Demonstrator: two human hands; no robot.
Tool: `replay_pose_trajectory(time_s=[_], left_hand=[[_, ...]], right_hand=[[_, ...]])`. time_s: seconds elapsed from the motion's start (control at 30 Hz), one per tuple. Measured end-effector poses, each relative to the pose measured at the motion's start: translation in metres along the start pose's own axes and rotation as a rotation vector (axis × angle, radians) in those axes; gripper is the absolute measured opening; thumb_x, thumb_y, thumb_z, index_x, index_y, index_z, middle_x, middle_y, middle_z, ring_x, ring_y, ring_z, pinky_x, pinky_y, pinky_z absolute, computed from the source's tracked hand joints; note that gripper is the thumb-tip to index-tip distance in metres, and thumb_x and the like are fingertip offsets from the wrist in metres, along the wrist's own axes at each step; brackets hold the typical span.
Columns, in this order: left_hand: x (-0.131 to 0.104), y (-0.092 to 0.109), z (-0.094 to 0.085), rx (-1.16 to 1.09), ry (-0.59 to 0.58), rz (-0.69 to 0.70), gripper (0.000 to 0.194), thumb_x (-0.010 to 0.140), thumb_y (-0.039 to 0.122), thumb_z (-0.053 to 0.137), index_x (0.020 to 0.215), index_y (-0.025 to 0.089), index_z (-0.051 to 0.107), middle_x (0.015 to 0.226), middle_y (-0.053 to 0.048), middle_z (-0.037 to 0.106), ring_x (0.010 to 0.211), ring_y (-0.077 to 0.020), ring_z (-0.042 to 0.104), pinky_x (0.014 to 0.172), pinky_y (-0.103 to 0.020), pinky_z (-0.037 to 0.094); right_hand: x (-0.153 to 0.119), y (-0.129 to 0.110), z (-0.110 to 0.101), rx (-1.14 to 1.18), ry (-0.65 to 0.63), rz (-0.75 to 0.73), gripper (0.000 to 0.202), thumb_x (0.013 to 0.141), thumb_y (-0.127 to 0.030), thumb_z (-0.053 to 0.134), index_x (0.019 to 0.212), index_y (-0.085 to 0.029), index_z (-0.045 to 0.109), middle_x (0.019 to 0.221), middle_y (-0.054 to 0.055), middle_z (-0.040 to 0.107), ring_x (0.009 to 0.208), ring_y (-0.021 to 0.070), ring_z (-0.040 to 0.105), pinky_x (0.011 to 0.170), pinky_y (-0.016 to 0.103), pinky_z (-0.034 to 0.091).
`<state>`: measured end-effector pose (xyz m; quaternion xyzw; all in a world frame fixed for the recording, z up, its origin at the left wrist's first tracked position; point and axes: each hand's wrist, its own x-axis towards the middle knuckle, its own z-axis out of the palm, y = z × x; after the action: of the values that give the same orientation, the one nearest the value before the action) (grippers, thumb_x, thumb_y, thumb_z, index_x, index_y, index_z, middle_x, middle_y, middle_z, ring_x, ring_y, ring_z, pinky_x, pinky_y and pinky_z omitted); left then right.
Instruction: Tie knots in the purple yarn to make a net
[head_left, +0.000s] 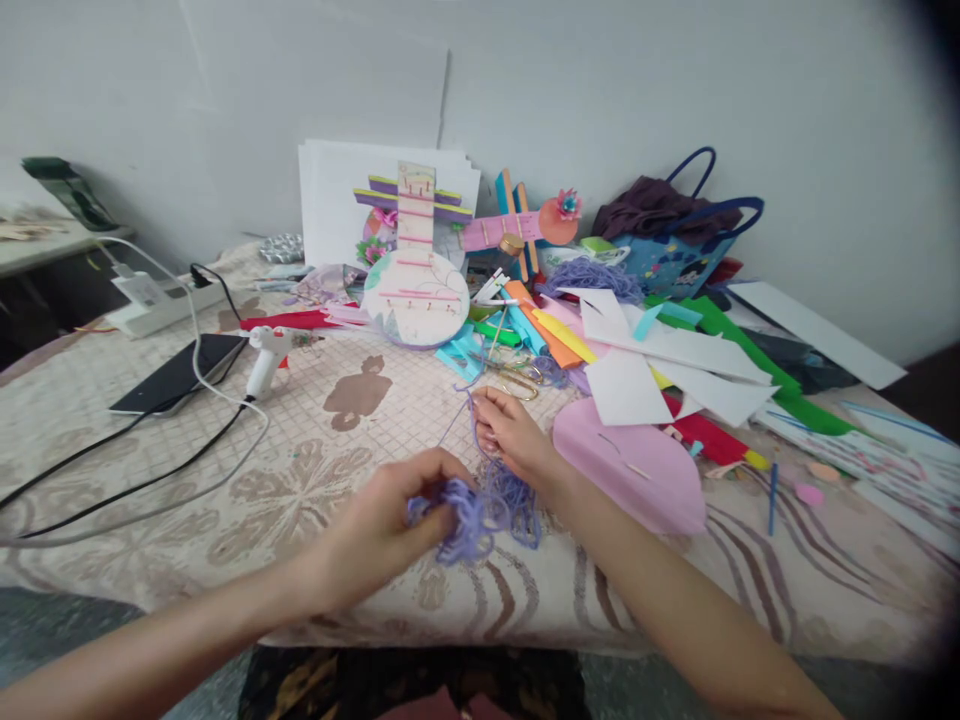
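Observation:
Purple yarn (466, 522) is bunched in my left hand (405, 515), whose thumb and fingers are wrapped round it. Loose loops of the same yarn hang toward the table edge between my hands. My right hand (506, 425), a little farther out, pinches a strand of it between thumb and fingers, and a thin end sticks out to the left. Just beyond the right hand lie gold-handled scissors (521, 378). A pink paper piece (637, 470) is on the cloth beside my right forearm.
At left are a glue gun (268, 360), a black tablet-like slab (180, 372), cables and a power strip (161, 305). Decorated cardboard shapes (416, 295) lean at the back. Paper scraps (630, 385), more purple yarn (592, 278) and a blue bag (675, 260) fill the right side.

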<state>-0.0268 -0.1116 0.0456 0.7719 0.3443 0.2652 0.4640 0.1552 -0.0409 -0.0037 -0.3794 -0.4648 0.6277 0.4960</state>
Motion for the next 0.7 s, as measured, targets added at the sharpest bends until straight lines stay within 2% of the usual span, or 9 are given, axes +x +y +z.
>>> replay_pose_trajectory(time_s=[0.07, 0.13, 0.23, 0.3, 0.4, 0.47, 0.53, 0.63, 0.7], left_hand=[[-0.001, -0.006, 0.006, 0.262, -0.017, 0.028, 0.037, 0.077, 0.022, 0.056, 0.114, 0.024, 0.051, 0.107, -0.005, 0.061, 0.094, -0.0198, 0.058, 0.082, -0.034, 0.046], [-0.001, -0.012, 0.004, 0.409, -0.012, 0.026, 0.048, 0.075, 0.023, 0.059, 0.121, 0.026, 0.047, 0.108, -0.005, 0.061, 0.091, -0.019, 0.059, 0.08, -0.034, 0.047], [0.002, -0.022, -0.007, 0.501, 0.144, -0.014, 0.033, 0.08, 0.028, 0.053, 0.112, 0.023, 0.05, 0.091, -0.002, 0.063, 0.075, -0.0154, 0.059, 0.069, -0.03, 0.048], [0.005, -0.032, -0.01, 0.547, 0.248, -0.01, 0.028, 0.08, 0.029, 0.053, 0.107, 0.021, 0.051, 0.093, -0.004, 0.062, 0.082, -0.0176, 0.059, 0.073, -0.032, 0.047], [0.011, -0.051, -0.009, 0.516, 0.242, -0.026, 0.031, 0.074, 0.021, 0.054, 0.105, 0.019, 0.05, 0.094, -0.005, 0.062, 0.088, -0.0187, 0.058, 0.076, -0.033, 0.046], [0.015, -0.062, -0.013, 0.451, 0.217, -0.08, 0.03, 0.071, 0.013, 0.049, 0.1, 0.018, 0.052, 0.084, -0.002, 0.062, 0.076, -0.0154, 0.059, 0.07, -0.029, 0.047], [0.019, -0.069, -0.023, 0.416, 0.184, -0.119, 0.028, 0.069, 0.01, 0.047, 0.095, 0.017, 0.054, 0.075, 0.0, 0.061, 0.067, -0.0132, 0.057, 0.064, -0.027, 0.046], [0.027, -0.069, -0.045, 0.385, 0.107, -0.096, 0.028, 0.07, 0.017, 0.053, 0.099, 0.018, 0.055, 0.083, -0.002, 0.064, 0.075, -0.0152, 0.059, 0.069, -0.028, 0.046], [0.039, -0.065, -0.05, 0.302, 0.111, -0.074, 0.027, 0.073, 0.025, 0.056, 0.099, 0.017, 0.057, 0.093, -0.005, 0.064, 0.086, -0.017, 0.059, 0.076, -0.03, 0.046]], right_hand=[[0.001, 0.002, -0.001, -0.019, -0.006, 0.002, 0.027, 0.076, -0.039, 0.059, 0.068, -0.019, 0.042, 0.049, -0.01, 0.027, 0.037, 0.0028, 0.025, 0.036, 0.017, 0.019], [0.001, 0.003, -0.003, -0.042, 0.0, -0.01, 0.025, 0.077, -0.038, 0.057, 0.069, -0.019, 0.042, 0.048, -0.01, 0.027, 0.037, 0.0033, 0.026, 0.036, 0.017, 0.019], [0.002, 0.005, -0.005, -0.094, 0.012, -0.037, 0.023, 0.079, -0.038, 0.055, 0.07, -0.019, 0.044, 0.048, -0.01, 0.03, 0.037, 0.0038, 0.028, 0.036, 0.018, 0.021], [0.002, 0.005, -0.005, -0.116, 0.009, -0.038, 0.023, 0.08, -0.038, 0.054, 0.071, -0.019, 0.044, 0.048, -0.009, 0.031, 0.037, 0.004, 0.028, 0.037, 0.018, 0.021], [0.001, 0.005, -0.004, -0.122, 0.002, -0.038, 0.023, 0.08, -0.037, 0.054, 0.071, -0.019, 0.043, 0.048, -0.01, 0.029, 0.038, 0.0041, 0.026, 0.037, 0.018, 0.02], [0.001, 0.005, -0.003, -0.127, 0.004, -0.048, 0.022, 0.08, -0.037, 0.054, 0.072, -0.019, 0.043, 0.049, -0.009, 0.029, 0.038, 0.0043, 0.027, 0.037, 0.018, 0.02], [0.001, 0.005, -0.004, -0.145, 0.011, -0.054, 0.021, 0.08, -0.037, 0.053, 0.073, -0.02, 0.044, 0.05, -0.009, 0.03, 0.039, 0.0046, 0.028, 0.037, 0.018, 0.021], [0.003, 0.007, -0.006, -0.188, 0.017, -0.065, 0.02, 0.081, -0.037, 0.052, 0.074, -0.02, 0.044, 0.05, -0.009, 0.03, 0.038, 0.0051, 0.028, 0.037, 0.019, 0.02], [0.003, 0.009, -0.007, -0.222, 0.01, -0.075, 0.02, 0.082, -0.038, 0.05, 0.074, -0.02, 0.044, 0.05, -0.009, 0.029, 0.038, 0.0055, 0.028, 0.038, 0.019, 0.02]])
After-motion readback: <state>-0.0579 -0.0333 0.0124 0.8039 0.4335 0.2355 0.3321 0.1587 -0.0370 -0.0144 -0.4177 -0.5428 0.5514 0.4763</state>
